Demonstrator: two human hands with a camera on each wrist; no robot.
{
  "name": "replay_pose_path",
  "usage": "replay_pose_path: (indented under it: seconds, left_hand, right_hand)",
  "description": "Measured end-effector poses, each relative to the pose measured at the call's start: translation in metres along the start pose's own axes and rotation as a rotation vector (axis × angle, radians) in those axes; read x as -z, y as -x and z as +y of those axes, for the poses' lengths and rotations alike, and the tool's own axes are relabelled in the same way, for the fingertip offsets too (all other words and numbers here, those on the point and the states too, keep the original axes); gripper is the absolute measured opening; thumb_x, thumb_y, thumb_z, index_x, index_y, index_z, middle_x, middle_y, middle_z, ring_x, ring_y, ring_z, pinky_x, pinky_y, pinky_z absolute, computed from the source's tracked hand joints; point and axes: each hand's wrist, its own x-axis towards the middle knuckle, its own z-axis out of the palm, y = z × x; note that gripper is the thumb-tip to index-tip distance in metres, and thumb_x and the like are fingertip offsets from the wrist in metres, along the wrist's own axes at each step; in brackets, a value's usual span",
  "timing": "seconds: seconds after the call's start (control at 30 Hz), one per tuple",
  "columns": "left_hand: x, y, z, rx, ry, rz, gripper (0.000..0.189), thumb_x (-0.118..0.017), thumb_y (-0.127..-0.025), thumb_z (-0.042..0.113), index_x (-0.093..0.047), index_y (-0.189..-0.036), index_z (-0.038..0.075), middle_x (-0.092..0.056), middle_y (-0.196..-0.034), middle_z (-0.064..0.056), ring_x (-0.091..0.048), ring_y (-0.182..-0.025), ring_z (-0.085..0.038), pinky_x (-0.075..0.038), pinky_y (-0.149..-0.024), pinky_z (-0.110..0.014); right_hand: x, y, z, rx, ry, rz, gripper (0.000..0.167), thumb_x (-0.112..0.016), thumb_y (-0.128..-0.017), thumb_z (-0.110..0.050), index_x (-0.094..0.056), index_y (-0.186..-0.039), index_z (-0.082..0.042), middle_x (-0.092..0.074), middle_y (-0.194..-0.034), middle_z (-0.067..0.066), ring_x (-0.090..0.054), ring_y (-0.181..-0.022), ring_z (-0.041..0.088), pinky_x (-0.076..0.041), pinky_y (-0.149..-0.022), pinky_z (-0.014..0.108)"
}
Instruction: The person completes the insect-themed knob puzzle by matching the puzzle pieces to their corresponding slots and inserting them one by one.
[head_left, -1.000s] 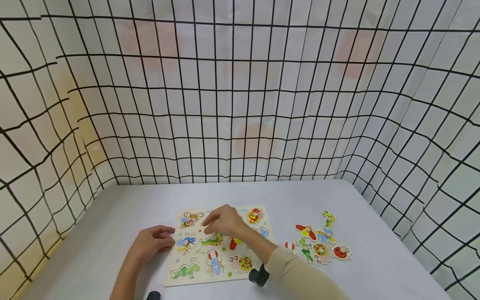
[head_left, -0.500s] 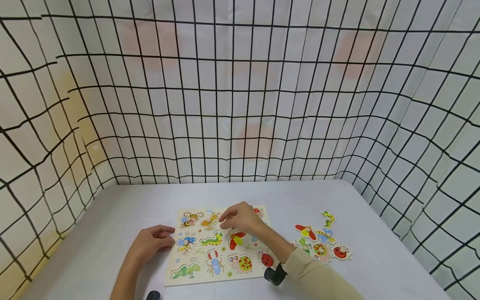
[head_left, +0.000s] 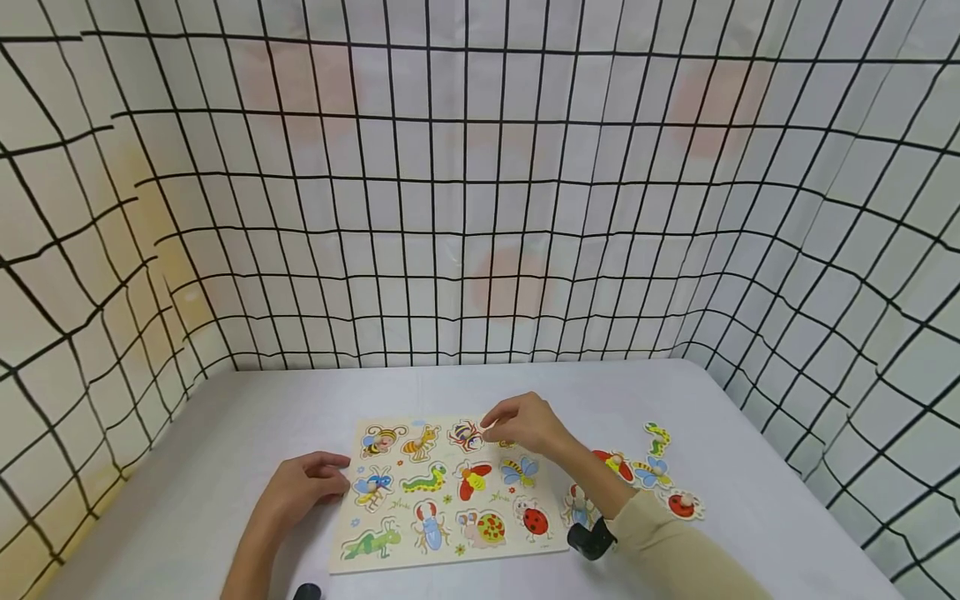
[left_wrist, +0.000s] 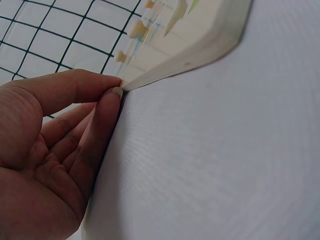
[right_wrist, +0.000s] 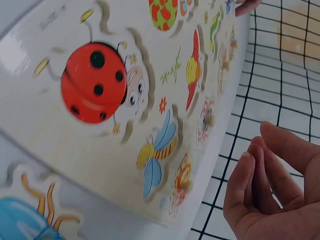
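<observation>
A wooden insect puzzle board (head_left: 405,500) lies on the white table. My left hand (head_left: 294,490) touches its left edge with thumb and fingers; in the left wrist view the fingertips (left_wrist: 112,95) meet that edge. Above the board's top right corner hovers my right hand (head_left: 527,423), its loosely bent fingers holding nothing in the right wrist view. Nearest to it are the spider piece (head_left: 465,435) and a partly hidden red and yellow insect piece (right_wrist: 182,175). A bee piece (head_left: 381,440), a wasp-like piece (head_left: 420,443) and a blue mosquito piece (head_left: 372,485) sit in the board.
Loose knobbed pieces lie right of the board: a caterpillar (head_left: 657,438), a blue-winged insect (head_left: 652,472), a ladybird (head_left: 682,505) and a beetle (head_left: 579,505). The right forearm covers others. Black grid lines cross the white walls (head_left: 465,208) around the table.
My right hand has moved rightward along the top row, from the wasp-like piece past the spider, uncovering both. My left hand stays at the board's left edge.
</observation>
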Motion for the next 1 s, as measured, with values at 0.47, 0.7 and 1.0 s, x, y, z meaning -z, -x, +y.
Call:
replay_pose_path:
  seconds: [0.47,0.7,1.0]
  left_hand:
    - [0.001,0.0,0.0,-0.001,-0.016,-0.001,0.04,-0.079,-0.082,0.011,-0.07,-0.12,0.003,-0.068,-0.092,-0.007,-0.063,-0.077,-0.016,-0.055,-0.071,-0.028]
    - [0.001,0.001,0.002,0.002,-0.022,-0.002,0.041,-0.079,-0.082,0.012,-0.07,-0.121,0.004,-0.07,-0.091,-0.005,-0.063,-0.075,-0.016,-0.053,-0.07,-0.027]
    - [0.0,0.003,0.003,0.003,-0.022,0.004,0.04,-0.079,-0.082,0.012,-0.07,-0.12,0.003,-0.069,-0.091,-0.006,-0.063,-0.075,-0.016,-0.054,-0.07,-0.027]
  right_hand:
    - [0.04,0.008,0.018,-0.132,0.013,0.062,0.019,-0.081,-0.084,-0.021,-0.08,-0.1,-0.011,-0.076,-0.088,-0.002,-0.07,-0.084,0.026,-0.056,-0.082,0.046]
    - [0.058,0.013,0.031,-0.165,0.013,0.086,0.021,-0.078,-0.087,-0.021,-0.078,-0.106,-0.01,-0.076,-0.093,0.001,-0.069,-0.088,0.028,-0.056,-0.088,0.048]
    - [0.082,0.024,0.055,-0.21,0.036,0.111,0.027,-0.077,-0.089,-0.023,-0.076,-0.11,-0.008,-0.075,-0.099,0.003,-0.067,-0.093,0.029,-0.056,-0.087,0.047]
